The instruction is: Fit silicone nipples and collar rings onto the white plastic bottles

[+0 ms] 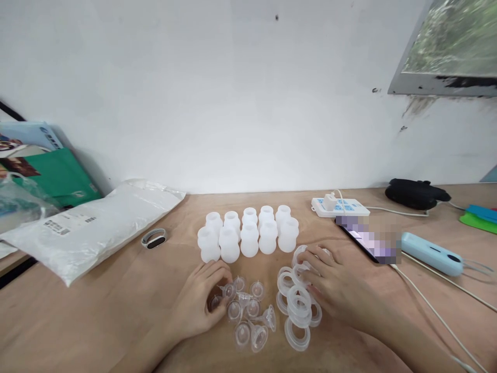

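Note:
My left hand [207,295] is curled at the left edge of a loose pile of clear bottle nipples [252,309], with one nipple [229,291] between its thumb and fingertips. My right hand [330,277] lies over a pile of translucent plastic rings [298,305]. Its fingers are spread and bent, and the fingertips touch the upper rings; its thumb is hidden. Some rings overlap each other. Behind both piles, small white waisted bottles [249,240] stand upright in two rows, with their open necks up.
To the left lie a white plastic mailing bag [104,223], a fitness band [154,239] and a green folder [58,176]. On the right are a power strip [349,207], a phone [363,239], a light-blue device [430,254], a black pouch [415,194] and white cables [430,305].

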`<state>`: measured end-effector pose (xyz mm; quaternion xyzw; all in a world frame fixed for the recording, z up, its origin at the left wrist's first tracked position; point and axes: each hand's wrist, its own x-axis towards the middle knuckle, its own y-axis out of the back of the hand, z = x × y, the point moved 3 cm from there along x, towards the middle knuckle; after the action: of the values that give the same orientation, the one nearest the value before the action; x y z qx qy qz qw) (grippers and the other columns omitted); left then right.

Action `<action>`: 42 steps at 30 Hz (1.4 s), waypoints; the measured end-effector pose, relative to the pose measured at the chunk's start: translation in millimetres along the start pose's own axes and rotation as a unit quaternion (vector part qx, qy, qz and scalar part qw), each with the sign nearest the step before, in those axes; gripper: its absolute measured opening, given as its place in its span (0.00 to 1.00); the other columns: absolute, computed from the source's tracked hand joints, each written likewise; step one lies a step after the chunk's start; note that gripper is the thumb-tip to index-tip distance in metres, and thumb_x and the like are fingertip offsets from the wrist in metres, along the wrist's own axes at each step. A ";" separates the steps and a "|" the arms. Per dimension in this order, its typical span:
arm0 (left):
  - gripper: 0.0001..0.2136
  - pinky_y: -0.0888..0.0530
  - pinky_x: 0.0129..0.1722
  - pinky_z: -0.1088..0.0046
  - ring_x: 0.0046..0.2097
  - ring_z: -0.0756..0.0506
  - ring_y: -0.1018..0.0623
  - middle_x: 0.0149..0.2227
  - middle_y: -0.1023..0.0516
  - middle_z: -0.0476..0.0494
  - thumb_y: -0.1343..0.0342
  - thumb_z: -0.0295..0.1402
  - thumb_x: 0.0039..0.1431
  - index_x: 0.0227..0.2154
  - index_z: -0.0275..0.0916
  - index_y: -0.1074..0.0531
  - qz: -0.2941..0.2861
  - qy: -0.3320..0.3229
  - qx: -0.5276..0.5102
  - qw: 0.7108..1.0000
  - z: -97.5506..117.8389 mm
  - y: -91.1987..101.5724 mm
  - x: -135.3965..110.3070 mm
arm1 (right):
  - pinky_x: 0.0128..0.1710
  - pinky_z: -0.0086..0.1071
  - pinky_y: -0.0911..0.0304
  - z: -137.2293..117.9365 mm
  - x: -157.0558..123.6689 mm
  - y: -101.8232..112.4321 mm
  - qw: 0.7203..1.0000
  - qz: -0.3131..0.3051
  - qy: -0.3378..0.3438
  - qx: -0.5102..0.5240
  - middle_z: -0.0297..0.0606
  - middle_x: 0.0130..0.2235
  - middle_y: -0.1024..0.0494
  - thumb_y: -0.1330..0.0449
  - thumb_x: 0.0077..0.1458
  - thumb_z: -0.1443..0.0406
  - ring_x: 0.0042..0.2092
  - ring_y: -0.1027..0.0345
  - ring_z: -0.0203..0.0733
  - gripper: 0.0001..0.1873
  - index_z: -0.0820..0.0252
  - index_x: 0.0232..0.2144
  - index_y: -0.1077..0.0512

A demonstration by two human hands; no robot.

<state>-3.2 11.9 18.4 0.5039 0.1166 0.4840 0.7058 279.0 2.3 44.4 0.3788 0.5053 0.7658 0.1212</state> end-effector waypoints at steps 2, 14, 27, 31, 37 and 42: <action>0.06 0.30 0.39 0.65 0.38 0.42 0.26 0.37 0.24 0.45 0.49 0.26 0.51 0.32 0.42 0.33 -0.008 -0.001 0.015 1.000 1.2 -0.9 0.8 | 0.53 0.49 0.44 0.5 1.1 2.4 1.000 0.004 0.001 0.014 0.42 0.45 0.22 0.42 0.55 0.74 0.49 0.34 0.52 0.10 0.59 0.38 0.25; 0.05 0.27 0.46 0.64 0.44 0.41 0.22 0.41 0.19 0.44 0.47 0.35 0.64 0.39 0.42 0.28 0.055 0.071 -0.096 0.991 18.1 28.5 3.5 | 0.49 0.49 0.34 -10.2 12.2 39.8 0.986 0.095 -0.021 0.133 0.53 0.55 0.29 0.47 0.63 0.71 0.54 0.33 0.53 0.06 0.60 0.38 0.31; 0.14 0.27 0.30 0.75 0.31 0.47 0.22 0.33 0.20 0.45 0.30 0.36 0.48 0.38 0.38 0.21 -0.013 0.173 -0.547 0.819 53.7 -26.3 9.1 | 0.51 0.35 0.27 -61.1 19.4 23.4 0.926 0.191 -0.030 0.325 0.45 0.49 0.20 0.43 0.65 0.64 0.51 0.26 0.45 0.20 0.61 0.58 0.38; 0.16 0.25 0.32 0.71 0.30 0.46 0.21 0.35 0.20 0.45 0.32 0.43 0.51 0.41 0.41 0.19 -0.003 0.182 -0.586 0.790 53.6 -25.2 0.9 | 0.46 0.36 0.24 -58.5 19.2 22.2 0.931 0.174 -0.052 0.318 0.43 0.47 0.18 0.42 0.64 0.64 0.49 0.24 0.46 0.17 0.57 0.54 0.34; 0.17 0.25 0.36 0.72 0.33 0.47 0.21 0.34 0.18 0.44 0.32 0.43 0.53 0.42 0.40 0.20 -0.010 0.210 -0.588 0.781 57.6 -27.3 -2.5 | 0.47 0.30 0.25 -57.7 20.2 23.8 0.933 0.168 -0.058 0.313 0.42 0.47 0.17 0.43 0.65 0.60 0.49 0.24 0.42 0.14 0.58 0.51 0.32; 0.16 0.24 0.36 0.72 0.35 0.46 0.20 0.36 0.18 0.43 0.33 0.42 0.55 0.44 0.40 0.21 -0.027 0.196 -0.577 0.793 51.1 -34.1 -3.2 | 0.49 0.30 0.26 -57.9 21.8 26.1 0.937 0.174 -0.053 0.300 0.42 0.46 0.17 0.44 0.66 0.60 0.51 0.24 0.42 0.10 0.58 0.46 0.30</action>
<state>47.8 -22.1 13.0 -0.1056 -0.0346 0.5310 0.8401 228.5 -36.8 65.3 0.5192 0.6309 0.5666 -0.1064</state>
